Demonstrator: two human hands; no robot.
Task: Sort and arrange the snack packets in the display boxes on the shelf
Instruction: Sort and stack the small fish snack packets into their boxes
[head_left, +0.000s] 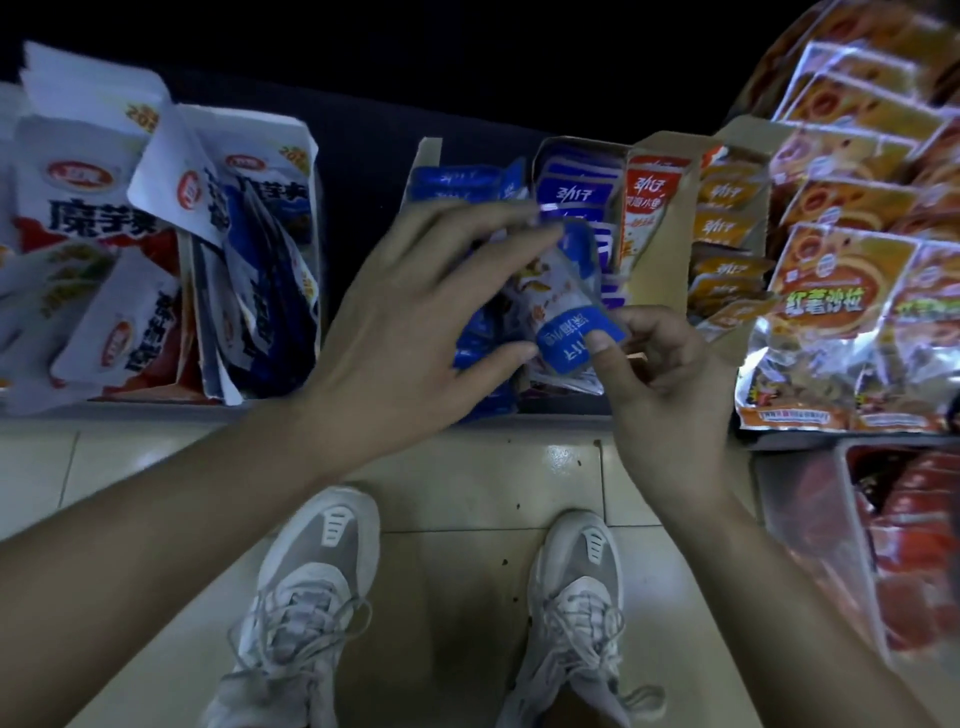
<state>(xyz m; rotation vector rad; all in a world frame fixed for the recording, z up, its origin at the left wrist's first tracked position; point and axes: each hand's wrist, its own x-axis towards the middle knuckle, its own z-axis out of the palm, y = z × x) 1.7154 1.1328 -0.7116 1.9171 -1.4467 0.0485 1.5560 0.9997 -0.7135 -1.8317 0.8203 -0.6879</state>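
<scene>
- Two grey and white shoes (311, 582) stand on the pale tiled floor (457, 483), below both hands.
- The left hand (415, 312) reaches in from the left. Its fingers are spread and fairly straight.
- The left hand holds a blue packet (561, 291). Its fingers lie over the far end and its thumb touches the near edge.
- The right hand (670, 374) is just beside the left hand. Its fingers are curled.
- The right hand pinches the near blue end of the same blue packet between thumb and fingers.
- The blue packet is blue at both ends and white in the middle. It is between the two hands, tilted, above the front edge of the shelf (156, 410).
- Under and behind the hands is a cardboard box (428, 156) full of more blue packets (467, 182).
- Just right of the right hand are small orange packets (727, 228) in another cardboard box.
- Farther right of the right hand lie big orange bags (831, 291), stacked one over the other.
- Below those bags, right of the right arm, are red packets (924, 545) on a lower level.
- Well left of the left hand stand white packets (88, 223) with red and blue on them, leaning many ways.
</scene>
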